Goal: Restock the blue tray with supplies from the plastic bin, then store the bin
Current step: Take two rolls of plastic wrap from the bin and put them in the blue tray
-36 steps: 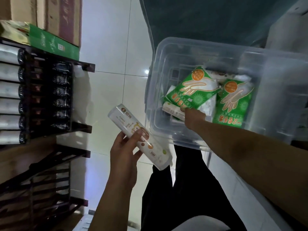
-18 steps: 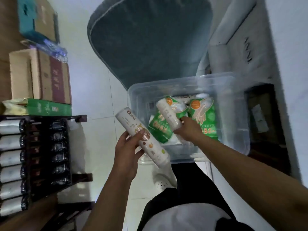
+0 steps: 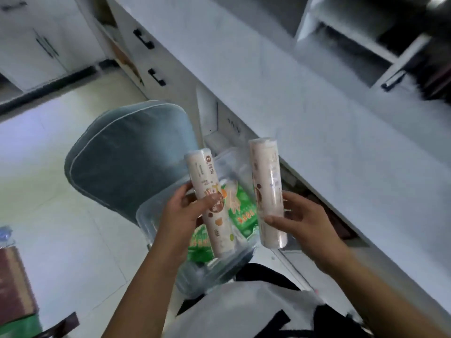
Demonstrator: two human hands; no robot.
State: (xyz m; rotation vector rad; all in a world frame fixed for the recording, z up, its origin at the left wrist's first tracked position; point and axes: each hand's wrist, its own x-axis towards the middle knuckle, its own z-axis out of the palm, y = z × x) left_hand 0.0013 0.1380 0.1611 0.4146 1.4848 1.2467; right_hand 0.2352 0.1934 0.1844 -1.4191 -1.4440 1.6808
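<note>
My left hand [image 3: 181, 215] grips a white printed roll [image 3: 210, 203], held nearly upright above the clear plastic bin [image 3: 195, 284]. A second white roll [image 3: 267, 191] stands upright in my right hand [image 3: 300, 220], just right of the first. Both rolls are lifted clear of the bin. Inside the bin lie green glove packets [image 3: 240, 211], partly hidden behind the rolls and my hands. No blue tray is in view.
A grey-blue padded chair [image 3: 127, 157] stands behind the bin. A white counter [image 3: 317, 132] with drawers and black handles runs diagonally on the right, with open shelves above it. White floor tiles spread to the left; a brown and green box [image 3: 14, 296] sits at the lower left.
My right hand has lifted a second roll out of the bin and raised it beside the first. The view has swung up and right, from the bottle rack to the counter.
</note>
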